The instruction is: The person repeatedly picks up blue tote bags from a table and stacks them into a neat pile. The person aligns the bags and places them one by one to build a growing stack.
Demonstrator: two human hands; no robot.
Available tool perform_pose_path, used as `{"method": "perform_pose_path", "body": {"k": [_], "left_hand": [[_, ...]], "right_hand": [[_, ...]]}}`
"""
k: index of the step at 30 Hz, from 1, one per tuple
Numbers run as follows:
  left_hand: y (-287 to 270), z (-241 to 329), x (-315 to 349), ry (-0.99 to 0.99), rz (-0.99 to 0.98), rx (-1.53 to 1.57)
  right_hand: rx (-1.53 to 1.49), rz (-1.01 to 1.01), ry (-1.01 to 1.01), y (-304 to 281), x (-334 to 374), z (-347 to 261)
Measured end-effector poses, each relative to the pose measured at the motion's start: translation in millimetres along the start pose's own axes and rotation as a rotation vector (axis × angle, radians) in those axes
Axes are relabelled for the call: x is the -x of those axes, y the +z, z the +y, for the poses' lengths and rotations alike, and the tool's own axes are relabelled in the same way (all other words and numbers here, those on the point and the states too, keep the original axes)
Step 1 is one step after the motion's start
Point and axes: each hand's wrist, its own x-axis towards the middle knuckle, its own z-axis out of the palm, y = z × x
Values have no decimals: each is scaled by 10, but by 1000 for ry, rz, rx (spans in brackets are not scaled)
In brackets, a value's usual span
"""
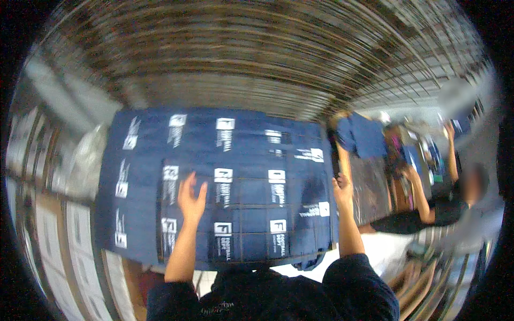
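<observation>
Navy blue fabric (pixel 246 160) with rows of white printed marks covers the broad work surface in front of me. Thin dark grid lines run across its middle and right part. My left hand (pixel 191 198) hovers over the left middle of the fabric, its fingers spread and holding nothing. At the fabric's right edge is my right hand (pixel 343 187), its fingers apart and slightly blurred, with nothing visible in it. Just beyond that hand a tan strip (pixel 344 158) stands out; I cannot tell whether they touch.
To the right, a person in dark clothes (pixel 447 208) works at a dark-topped table (pixel 367 187) with a navy cloth bundle (pixel 361 136) at its far end. Blurred racks of thin bars (pixel 225 59) rise behind my surface. Pale stacked panels (pixel 48 230) stand at left.
</observation>
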Motion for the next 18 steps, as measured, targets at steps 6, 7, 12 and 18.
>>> {"method": "perform_pose_path", "body": {"k": [6,7,12,18], "left_hand": [[-45,662,1559,-133,-437,125],[-7,670,1814,-205,-457,192],[7,1188,2324,-196,-696,228],[0,1588,2491,-137,-578,150]], "right_hand": [[144,541,355,-865,232,1458],[-231,477,568,-921,226,1583],[-1450,721,886,-1254,163,2010],[-1022,622,1063,-1239,-78,2312]]}}
